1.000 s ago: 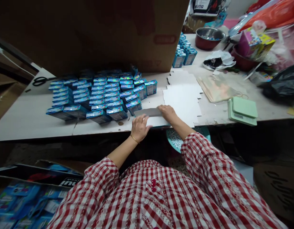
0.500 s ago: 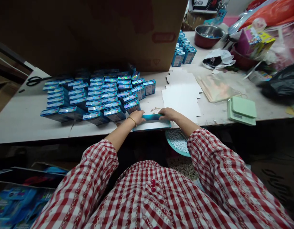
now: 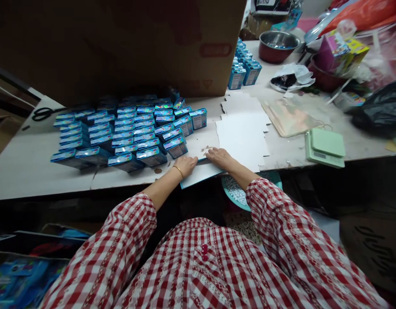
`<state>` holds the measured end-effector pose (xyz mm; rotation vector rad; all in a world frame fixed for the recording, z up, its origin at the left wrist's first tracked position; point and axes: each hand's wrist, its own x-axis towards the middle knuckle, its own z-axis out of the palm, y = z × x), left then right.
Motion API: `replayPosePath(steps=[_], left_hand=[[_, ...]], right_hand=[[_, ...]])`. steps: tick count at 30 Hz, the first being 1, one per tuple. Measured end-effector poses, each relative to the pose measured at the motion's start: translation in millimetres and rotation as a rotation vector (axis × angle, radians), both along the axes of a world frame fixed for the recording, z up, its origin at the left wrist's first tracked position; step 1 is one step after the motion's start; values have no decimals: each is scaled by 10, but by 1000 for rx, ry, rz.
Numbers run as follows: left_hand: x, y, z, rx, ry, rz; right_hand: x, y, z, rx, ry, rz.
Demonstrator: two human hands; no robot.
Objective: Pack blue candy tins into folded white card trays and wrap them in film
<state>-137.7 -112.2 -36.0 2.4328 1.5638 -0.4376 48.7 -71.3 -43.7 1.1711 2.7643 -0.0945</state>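
Note:
A carton blank [image 3: 201, 174], white on its upper face with a blue edge, lies at the table's front edge and juts a little over it. My left hand [image 3: 185, 166], with a gold bangle at the wrist, grips its left part with fingers curled. On the blank's far side, my right hand [image 3: 219, 159] presses with bent fingers along the fold. Just left of my hands stand rows of filled-out blue boxes [image 3: 152, 156]. To the right lies a stack of flat white carton blanks [image 3: 241, 128].
A large cardboard box [image 3: 120, 51] rises behind the blue boxes. Scissors [image 3: 42, 113] lie far left. On the right are a green scale [image 3: 326, 148], plastic bags [image 3: 279, 113] and a metal bowl [image 3: 278, 46]. Below the table edge sits a basin of white pieces [image 3: 234, 191].
The blank has gone from a raised blue fold between both hands to lying flatter and slanted. My right hand has shifted left and flattened over it; my left hand has moved slightly lower.

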Motion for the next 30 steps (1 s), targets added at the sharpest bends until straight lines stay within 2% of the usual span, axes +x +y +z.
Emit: replayPosePath(steps=[3, 5, 7, 10, 13, 17, 19, 23, 26, 28, 30], left_hand=[[27, -115, -7, -11, -83, 111], [57, -185, -38, 13, -163, 270], [102, -226, -85, 43, -244, 444], [155, -242, -160, 71, -395, 594], [132, -263, -220, 85, -503, 611], [82, -322, -270, 103, -532, 585], [131, -322, -276, 97, -494, 566], [267, -238, -238, 59, -398, 523], [155, -222, -218, 31, -482, 508], [-41, -294, -241, 27, -632, 616], [-252, -432, -289, 47, -814, 768]], right_hand=[[71, -31, 75, 42, 231, -98], [85, -115, 82, 154, 478, -255], [47, -222, 18, 201, 635, -413], [-56, -328, -175, 19, 632, -501], [-79, -320, -335, -152, 692, -498], [-43, -314, -403, -181, 974, -668], [-110, -372, -432, -291, 1001, -691], [-270, -483, -483, -434, 961, -636], [-162, -470, -392, -506, 945, -649], [-44, -412, -242, -457, 936, -668], [-24, -303, -45, -312, 906, -598]])
